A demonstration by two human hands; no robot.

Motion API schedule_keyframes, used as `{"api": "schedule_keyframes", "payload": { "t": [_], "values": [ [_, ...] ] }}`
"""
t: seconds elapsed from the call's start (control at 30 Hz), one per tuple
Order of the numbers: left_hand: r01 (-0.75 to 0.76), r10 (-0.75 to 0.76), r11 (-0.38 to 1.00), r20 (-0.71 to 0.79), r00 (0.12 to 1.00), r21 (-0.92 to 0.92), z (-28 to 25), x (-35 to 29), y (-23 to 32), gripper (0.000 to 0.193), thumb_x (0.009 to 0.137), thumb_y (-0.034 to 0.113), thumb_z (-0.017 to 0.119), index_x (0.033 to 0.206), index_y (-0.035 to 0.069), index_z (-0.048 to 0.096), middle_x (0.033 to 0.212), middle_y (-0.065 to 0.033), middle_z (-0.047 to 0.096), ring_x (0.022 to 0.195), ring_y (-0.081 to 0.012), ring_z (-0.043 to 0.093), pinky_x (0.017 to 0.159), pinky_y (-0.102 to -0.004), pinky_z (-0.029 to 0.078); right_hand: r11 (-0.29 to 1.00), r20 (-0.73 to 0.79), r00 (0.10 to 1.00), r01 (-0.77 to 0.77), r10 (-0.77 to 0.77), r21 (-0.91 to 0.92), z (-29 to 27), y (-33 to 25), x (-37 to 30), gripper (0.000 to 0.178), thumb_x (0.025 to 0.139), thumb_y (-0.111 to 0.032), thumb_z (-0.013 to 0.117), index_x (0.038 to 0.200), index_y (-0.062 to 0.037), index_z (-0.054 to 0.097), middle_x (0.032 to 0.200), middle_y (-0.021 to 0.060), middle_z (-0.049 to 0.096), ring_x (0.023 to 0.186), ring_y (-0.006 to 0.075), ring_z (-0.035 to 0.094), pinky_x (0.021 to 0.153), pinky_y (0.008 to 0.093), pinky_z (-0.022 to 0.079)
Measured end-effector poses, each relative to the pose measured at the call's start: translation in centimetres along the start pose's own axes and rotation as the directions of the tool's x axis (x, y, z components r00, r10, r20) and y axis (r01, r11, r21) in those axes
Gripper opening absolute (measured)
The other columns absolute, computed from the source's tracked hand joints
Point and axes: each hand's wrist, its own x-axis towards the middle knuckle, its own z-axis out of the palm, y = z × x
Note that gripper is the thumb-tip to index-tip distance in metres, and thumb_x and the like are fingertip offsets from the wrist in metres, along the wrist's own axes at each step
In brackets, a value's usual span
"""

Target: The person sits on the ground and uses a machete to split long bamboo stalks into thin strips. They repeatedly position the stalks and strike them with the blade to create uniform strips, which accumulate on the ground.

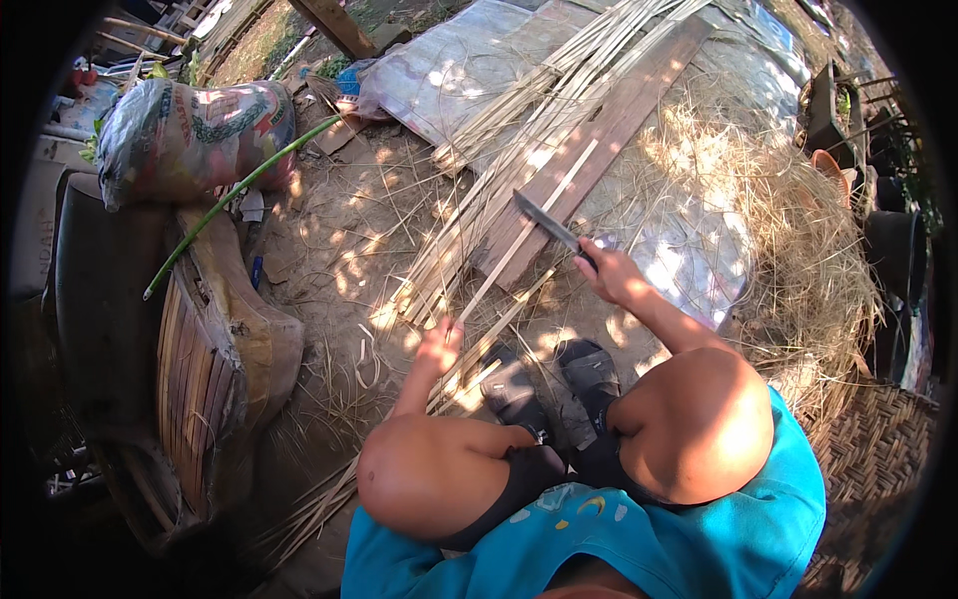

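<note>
My left hand [439, 344] is closed around the near end of a thin pale bamboo strip [491, 282]. The strip runs away from me, up along a long brown wooden board [631, 120] on the ground. In my right hand [611, 275] is the handle of a knife [547, 217], its dark blade pointing to the far left. The blade lies across the strip over the board; I cannot tell whether its edge bites into the strip. Many more bamboo strips [544, 95] lie in a bundle along the board's left side.
A heap of fine shavings [788, 220] spreads at the right, beside a woven mat [883, 469]. To the left are a stuffed sack [200, 135], a green bamboo stick [239, 190] and a slatted wooden piece [190, 369]. My sandalled feet [514, 384] stand close to the board's near end.
</note>
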Motion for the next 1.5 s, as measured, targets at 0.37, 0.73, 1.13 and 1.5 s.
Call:
{"api": "schedule_keyframes", "payload": {
  "t": [0.37,0.73,1.13,1.5],
  "values": [
    [-0.096,0.094,0.995,0.055,0.994,0.037,-0.1,-1.8,-3.8,0.044,0.107,0.039,0.045,0.125,0.002,0.062,0.091,-0.0296,0.067,0.087,-0.0495,0.064,0.079,-0.0526,0.052,0.947,-0.357,0.912,-0.276,0.204,-0.163,-8.5,10.3,6.7,0.039,0.106,-0.042,0.046,0.116,-0.0062,0.059,0.075,0.023,0.069,0.074,0.0467,0.068,0.068,0.0564,0.053],
    [0.176,-0.143,0.98,0.282,0.949,-0.095,-2.4,-1.2,-3.3,0.044,0.108,0.039,0.042,0.091,0.003,0.061,0.075,-0.0151,0.062,0.073,-0.0309,0.062,0.073,-0.0419,0.049,0.978,-0.224,0.967,-0.159,0.125,-0.138,-5.2,8.1,8.0,0.038,0.105,-0.042,0.048,0.119,-0.0085,0.059,0.08,0.0228,0.07,0.079,0.0459,0.068,0.07,0.0555,0.053],
    [-0.072,0.08,0.891,0.001,0.997,0.449,-1.3,0.5,-0.1,0.044,0.106,0.043,0.045,0.095,0.005,0.062,0.081,-0.0267,0.068,0.083,-0.0484,0.067,0.077,-0.0591,0.052,0.998,-0.262,0.963,-0.06,0.059,0.003,0.0,4.2,2.0,0.045,0.103,-0.046,0.052,0.133,-0.0136,0.058,0.082,0.024,0.069,0.077,0.0469,0.068,0.069,0.0538,0.054],
    [0.186,-0.207,0.978,0.324,0.923,0.094,-1.0,2.2,1.6,0.061,0.11,0.051,0.031,0.103,0.0,0.063,0.088,-0.0196,0.064,0.08,-0.034,0.057,0.084,-0.0442,0.049,0.996,0.144,0.989,0.045,-0.034,-0.073,0.8,-1.8,-0.2,0.039,0.106,-0.045,0.046,0.127,-0.0144,0.055,0.092,0.0243,0.068,0.089,0.0476,0.067,0.079,0.0566,0.053]
  ]
}}
